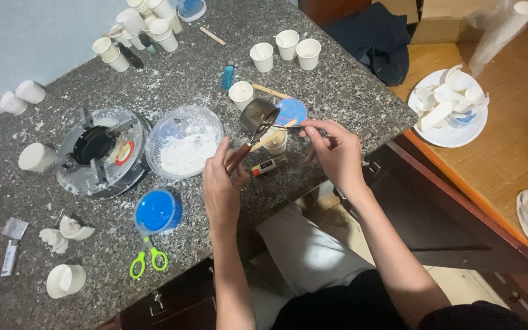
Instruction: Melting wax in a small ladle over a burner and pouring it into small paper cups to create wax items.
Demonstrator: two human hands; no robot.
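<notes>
Our left hand (222,183) clamps small pot (258,117) handle, tipping it over paper cup (276,142); right hand (335,153) pinches stick (274,135), steadying wick.

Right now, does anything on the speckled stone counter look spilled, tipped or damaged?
Yes. White powder is scattered over the grey speckled stone counter near the clear plastic bowl. Several white paper cups lie tipped, one at the front edge, and torn cup scraps sit beside it.
</notes>
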